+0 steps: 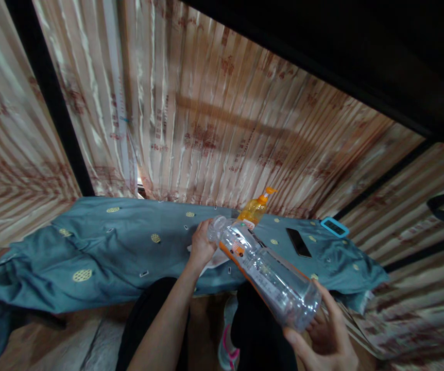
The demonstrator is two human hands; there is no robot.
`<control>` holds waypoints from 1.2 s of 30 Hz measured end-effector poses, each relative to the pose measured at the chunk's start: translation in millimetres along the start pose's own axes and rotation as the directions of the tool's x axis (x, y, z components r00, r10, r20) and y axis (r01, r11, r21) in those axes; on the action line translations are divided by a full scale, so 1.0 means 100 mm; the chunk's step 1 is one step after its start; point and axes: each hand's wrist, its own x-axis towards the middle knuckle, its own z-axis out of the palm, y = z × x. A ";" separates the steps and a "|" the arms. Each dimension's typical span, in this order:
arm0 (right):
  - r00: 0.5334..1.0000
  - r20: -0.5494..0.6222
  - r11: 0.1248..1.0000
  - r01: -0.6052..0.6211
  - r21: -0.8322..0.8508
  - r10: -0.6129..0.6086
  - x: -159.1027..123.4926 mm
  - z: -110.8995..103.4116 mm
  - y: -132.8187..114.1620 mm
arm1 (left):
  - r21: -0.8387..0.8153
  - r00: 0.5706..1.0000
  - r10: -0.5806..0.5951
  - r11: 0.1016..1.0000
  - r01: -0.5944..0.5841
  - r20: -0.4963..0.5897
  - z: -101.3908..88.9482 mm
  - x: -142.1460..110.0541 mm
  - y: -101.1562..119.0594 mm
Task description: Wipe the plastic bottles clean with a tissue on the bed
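A large clear plastic bottle (268, 273) with an orange and white label slants across the view, its neck to the upper left. My left hand (202, 242) is closed at the neck end, its fingertips partly hidden by the bottle. My right hand (328, 332) grips the wide base with thumb and fingers. Below the neck, a white cloth or paper (215, 260) lies on the table, partly covered by my left hand and the bottle. Just behind the bottle stands an orange pump bottle (253, 208), its lower part hidden.
A teal cloth with yellow pineapple prints (117, 257) covers the narrow table. A black phone (298, 242) and a blue-rimmed device (335, 226) lie to the right. Patterned curtains (206, 129) hang behind, with dark frame bars (54, 103) around. My knees are under the table's front edge.
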 end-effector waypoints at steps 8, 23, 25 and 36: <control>0.998 0.034 0.998 0.056 -0.017 -0.055 0.02 0.05 -0.04 | 0.025 1.000 -0.021 0.999 0.020 0.015 -0.01 0.00 -0.01; 0.997 -0.080 0.996 -0.009 -0.088 0.002 0.01 0.10 -0.10 | 0.009 1.000 -0.009 1.000 0.009 0.002 0.00 0.00 -0.01; 0.998 -0.066 0.995 0.005 -0.097 -0.011 0.01 0.13 -0.13 | 0.011 1.000 -0.006 1.000 0.006 0.002 0.00 0.00 -0.02; 0.999 -0.042 0.999 -0.016 -0.042 0.014 -0.01 0.06 -0.02 | 0.005 1.000 0.000 1.000 0.000 -0.002 -0.01 0.00 -0.02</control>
